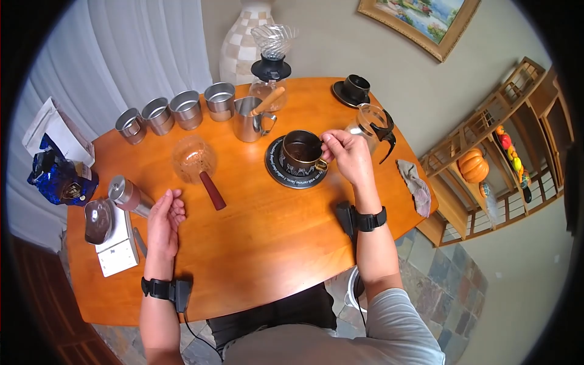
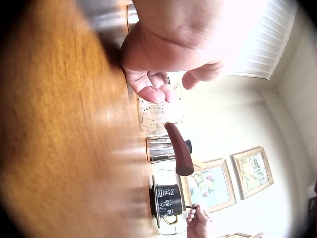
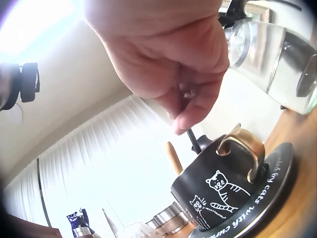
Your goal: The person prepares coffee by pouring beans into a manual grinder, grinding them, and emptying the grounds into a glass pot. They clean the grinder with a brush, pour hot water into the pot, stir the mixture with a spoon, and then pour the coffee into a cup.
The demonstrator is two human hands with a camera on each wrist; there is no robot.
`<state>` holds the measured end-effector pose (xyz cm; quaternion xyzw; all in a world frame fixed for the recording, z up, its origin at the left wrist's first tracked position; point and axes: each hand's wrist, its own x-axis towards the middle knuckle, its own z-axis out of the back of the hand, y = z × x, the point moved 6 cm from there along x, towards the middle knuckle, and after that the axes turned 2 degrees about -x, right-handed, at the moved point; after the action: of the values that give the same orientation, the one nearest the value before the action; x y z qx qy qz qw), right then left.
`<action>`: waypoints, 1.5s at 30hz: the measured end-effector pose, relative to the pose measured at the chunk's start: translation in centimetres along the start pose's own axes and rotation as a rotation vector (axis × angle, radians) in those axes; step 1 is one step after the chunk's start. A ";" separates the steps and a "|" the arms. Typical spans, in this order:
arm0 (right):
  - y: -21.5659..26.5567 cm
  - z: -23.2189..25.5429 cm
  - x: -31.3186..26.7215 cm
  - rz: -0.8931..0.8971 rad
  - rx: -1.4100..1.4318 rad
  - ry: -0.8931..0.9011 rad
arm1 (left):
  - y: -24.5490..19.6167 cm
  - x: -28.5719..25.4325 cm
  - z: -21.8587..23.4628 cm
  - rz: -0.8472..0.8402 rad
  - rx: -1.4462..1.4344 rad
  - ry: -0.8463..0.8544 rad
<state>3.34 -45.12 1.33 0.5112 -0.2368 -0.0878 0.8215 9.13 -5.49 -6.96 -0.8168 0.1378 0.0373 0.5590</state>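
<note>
My right hand (image 1: 350, 159) pinches a thin dark handle (image 3: 194, 141), like a spoon's, between thumb and fingers. Its lower end is hidden inside a black cup (image 3: 213, 186) with white cat drawings and a gold handle. Dark liquid (image 1: 300, 151) shows in the cup, which stands upright on a black saucer (image 1: 286, 177) with white lettering. Over at the left, my left hand (image 1: 164, 222) holds nothing, its fingers loosely bent near the table. Beside it are a metal cylinder (image 1: 131, 194) and a clear glass vessel (image 1: 193, 159) with a dark red handle (image 1: 213, 191).
Several steel cups (image 1: 185, 109) line the back, beside a steel pitcher (image 1: 247, 125) and a glass dripper (image 1: 274, 45). A glass carafe (image 1: 368, 118), another black cup (image 1: 356, 89) and a cloth (image 1: 415, 187) occupy the right. A white scale (image 1: 118, 255) and blue bag (image 1: 61, 179) are left.
</note>
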 end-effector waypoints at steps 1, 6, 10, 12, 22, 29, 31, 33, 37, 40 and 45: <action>-0.3 -0.1 0.1 0.005 0.002 -0.001 | -0.1 0.0 0.0 -0.005 0.000 0.001; -0.5 1.1 0.4 0.029 -0.102 -0.084 | 0.0 -0.1 -0.2 0.002 0.017 -0.026; 0.1 -0.2 0.0 0.000 0.049 0.020 | 0.2 0.1 0.0 0.001 0.015 -0.008; 0.0 -0.2 -0.1 0.006 0.062 0.006 | 0.1 0.1 0.0 -0.001 0.016 -0.005; -0.5 0.1 0.1 0.048 0.023 -0.070 | 0.1 0.0 -0.1 -0.007 0.021 -0.003; -0.7 0.1 0.3 -0.031 0.032 -0.004 | 0.0 0.1 -0.2 -0.003 0.026 -0.009; -0.3 0.6 0.1 0.030 -0.019 -0.114 | 0.0 -0.1 0.0 -0.002 0.024 -0.022; -0.1 0.8 0.2 0.029 -0.052 -0.075 | -0.1 -0.2 -0.2 0.002 0.019 -0.010; 0.1 -0.1 -0.1 0.028 -0.033 -0.039 | 0.0 -0.2 -0.2 -0.005 0.020 0.004; 0.3 0.5 -0.1 0.028 -0.070 -0.060 | 0.0 -0.1 -0.3 0.005 0.020 0.007; 0.2 0.0 -0.2 0.021 -0.067 -0.004 | 0.0 -0.2 -0.3 0.002 0.029 0.002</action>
<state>3.18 -44.94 1.43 0.4809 -0.2409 -0.0880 0.8385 8.90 -5.69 -6.78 -0.8086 0.1395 0.0352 0.5705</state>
